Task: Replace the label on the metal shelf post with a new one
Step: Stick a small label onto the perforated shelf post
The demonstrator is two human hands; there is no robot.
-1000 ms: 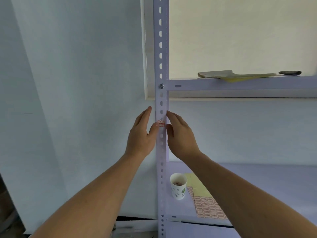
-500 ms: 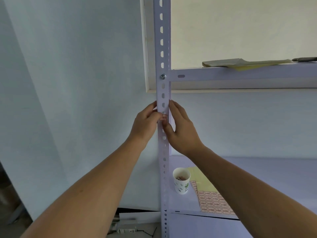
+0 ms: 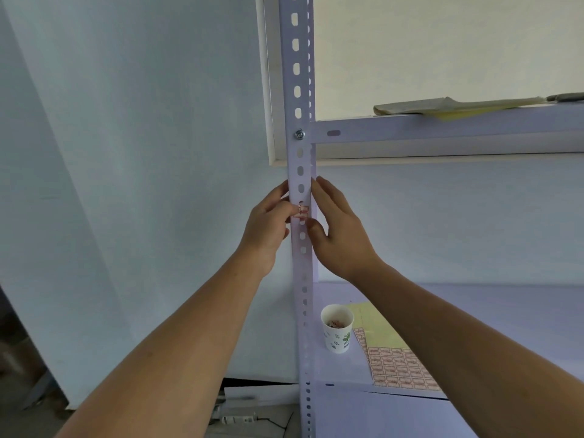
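Note:
A white perforated metal shelf post (image 3: 299, 90) runs top to bottom through the middle of the view. A small red-and-white label (image 3: 302, 212) sits on its front face at hand height. My left hand (image 3: 268, 226) is curled at the post's left side, its fingertips touching the label's left edge. My right hand (image 3: 339, 229) lies flat along the post's right edge with the thumb on the front face just below the label. Whether the label is stuck flat or partly lifted I cannot tell.
On the lower shelf (image 3: 474, 311) stand a white paper cup (image 3: 337, 330) with scraps inside and a yellow sheet of red labels (image 3: 395, 365). The upper shelf (image 3: 442, 128) carries folded yellow papers (image 3: 448, 107). A pale wall (image 3: 142, 153) fills the left side.
The label, covered by my fingers half a second ago, shows again on the post. My left fingers have curled against its left edge; my right thumb has dropped just below it.

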